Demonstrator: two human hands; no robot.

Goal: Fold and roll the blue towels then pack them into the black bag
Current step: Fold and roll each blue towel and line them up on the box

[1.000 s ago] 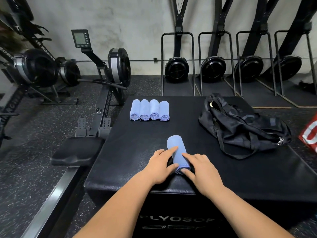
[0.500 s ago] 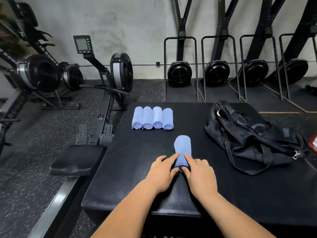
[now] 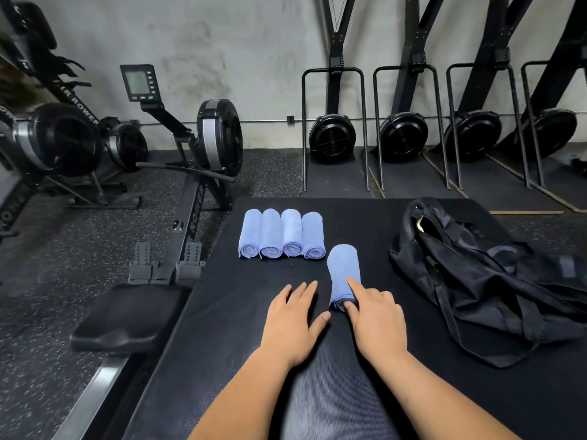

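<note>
A rolled blue towel (image 3: 344, 272) lies on the black padded box (image 3: 254, 312), just right of a row of several rolled blue towels (image 3: 282, 234). My right hand (image 3: 376, 315) touches the near end of that loose roll, index finger along its top and thumb at its end. My left hand (image 3: 293, 319) lies flat on the box to the left of the roll, fingers straight, apart from the towel. The black bag (image 3: 482, 274) slumps on the box's right side, its top open.
A rowing machine (image 3: 178, 192) with a black seat (image 3: 127, 315) stands close along the box's left edge. More rowers stand upright against the back wall (image 3: 403, 134). Speckled rubber floor surrounds the box.
The loose roll has moved away from me, up toward the row of rolled towels. My left hand has let go of it and now lies flat beside it.
</note>
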